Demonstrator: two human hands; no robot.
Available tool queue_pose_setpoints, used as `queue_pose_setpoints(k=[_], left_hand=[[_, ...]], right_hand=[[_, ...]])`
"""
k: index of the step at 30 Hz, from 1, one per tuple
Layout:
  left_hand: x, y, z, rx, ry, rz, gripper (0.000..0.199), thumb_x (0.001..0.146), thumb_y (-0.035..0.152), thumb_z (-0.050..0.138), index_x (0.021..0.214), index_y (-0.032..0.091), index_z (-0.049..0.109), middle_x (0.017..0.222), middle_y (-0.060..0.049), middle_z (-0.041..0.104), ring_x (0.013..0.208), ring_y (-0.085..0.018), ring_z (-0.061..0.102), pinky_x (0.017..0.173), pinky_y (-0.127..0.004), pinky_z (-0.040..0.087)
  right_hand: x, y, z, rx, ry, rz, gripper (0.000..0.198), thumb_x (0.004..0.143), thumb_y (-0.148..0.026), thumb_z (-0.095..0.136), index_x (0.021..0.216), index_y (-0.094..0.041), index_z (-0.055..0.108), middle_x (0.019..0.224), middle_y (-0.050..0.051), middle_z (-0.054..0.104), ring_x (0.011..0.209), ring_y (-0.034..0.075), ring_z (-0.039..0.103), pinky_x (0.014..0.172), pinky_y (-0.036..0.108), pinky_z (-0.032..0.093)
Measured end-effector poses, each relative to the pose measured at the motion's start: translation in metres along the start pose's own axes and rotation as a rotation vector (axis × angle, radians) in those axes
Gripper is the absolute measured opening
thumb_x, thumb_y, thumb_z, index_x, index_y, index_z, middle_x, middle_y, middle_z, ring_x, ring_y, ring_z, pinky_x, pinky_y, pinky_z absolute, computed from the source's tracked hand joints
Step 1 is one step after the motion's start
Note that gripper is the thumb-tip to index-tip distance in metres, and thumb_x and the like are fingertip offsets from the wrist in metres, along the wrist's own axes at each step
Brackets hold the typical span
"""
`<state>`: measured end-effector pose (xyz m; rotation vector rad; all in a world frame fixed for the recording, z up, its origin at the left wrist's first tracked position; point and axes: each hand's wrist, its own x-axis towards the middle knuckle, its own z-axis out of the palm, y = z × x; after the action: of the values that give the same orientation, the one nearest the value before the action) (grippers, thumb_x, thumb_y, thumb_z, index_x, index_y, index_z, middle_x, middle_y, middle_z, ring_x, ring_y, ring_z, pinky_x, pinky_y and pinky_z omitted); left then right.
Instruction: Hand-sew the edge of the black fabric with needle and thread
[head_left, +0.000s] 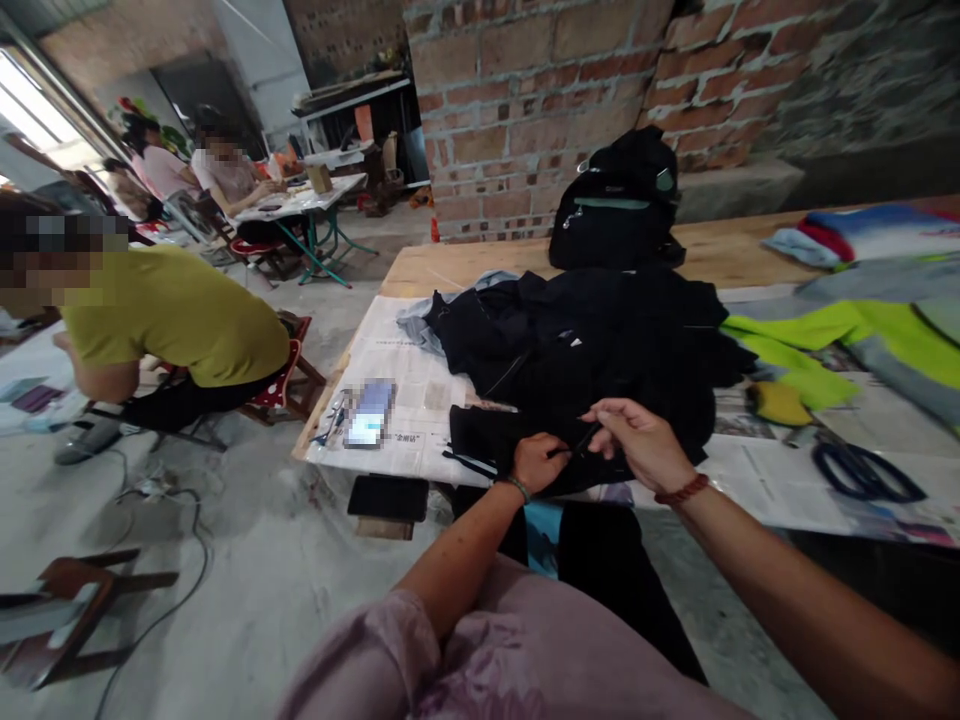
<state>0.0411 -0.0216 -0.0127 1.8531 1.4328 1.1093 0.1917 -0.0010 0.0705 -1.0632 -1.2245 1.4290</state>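
Observation:
A black garment (592, 325) lies bunched across the newspaper-covered table in front of me. My left hand (536, 465) is closed on dark cloth at the garment's near edge, its fingertips pinched together. Just to the right, my right hand (634, 435) is raised slightly over the same cloth, thumb and fingers pinched. What sits in that pinch is too small and dark to name. A narrow dark strip shows between the two hands. To the left, a black piece with white edging (480, 440) lies flat near my left wrist.
Large dark-handled scissors (866, 472) and a yellow object (780, 403) lie right, near lime-and-grey cloth (847, 325). A phone (371, 412) rests on the newspaper (416, 375) at left. A black backpack (619, 205) stands behind. A person in a yellow-green shirt (187, 315) sits left.

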Motion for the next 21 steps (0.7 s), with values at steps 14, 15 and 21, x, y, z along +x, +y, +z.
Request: queue_pose_setpoints(k=[14, 15, 21], left_hand=[[0.008, -0.001, -0.002, -0.013, 0.01, 0.029, 0.006, 0.072, 0.015, 0.06, 0.072, 0.018, 0.065, 0.071, -0.001, 0.063, 0.068, -0.012, 0.058, 0.066, -0.023, 0.045], [0.008, 0.0, -0.003, -0.013, 0.01, 0.031, 0.006, 0.072, 0.015, 0.06, 0.072, 0.017, 0.065, 0.072, -0.002, 0.063, 0.069, -0.012, 0.058, 0.066, -0.023, 0.045], [0.008, -0.001, -0.004, -0.006, 0.001, 0.06, 0.006, 0.073, 0.016, 0.059, 0.072, 0.017, 0.065, 0.071, -0.002, 0.063, 0.07, -0.012, 0.058, 0.067, -0.024, 0.045]], right_hand=[[0.024, -0.028, -0.032, -0.063, 0.179, -0.036, 0.029, 0.062, -0.039, 0.065, 0.08, -0.017, 0.06, 0.081, 0.004, 0.065, 0.053, 0.011, 0.059, 0.037, 0.018, 0.03], [0.027, -0.029, -0.036, -0.13, 0.202, -0.06, 0.027, 0.062, -0.038, 0.065, 0.08, -0.017, 0.061, 0.079, 0.004, 0.065, 0.057, 0.012, 0.059, 0.04, 0.018, 0.033], [0.03, -0.045, -0.061, -0.324, 0.271, -0.188, 0.022, 0.067, -0.036, 0.061, 0.08, -0.018, 0.06, 0.078, 0.002, 0.065, 0.071, 0.013, 0.059, 0.059, 0.023, 0.044]])
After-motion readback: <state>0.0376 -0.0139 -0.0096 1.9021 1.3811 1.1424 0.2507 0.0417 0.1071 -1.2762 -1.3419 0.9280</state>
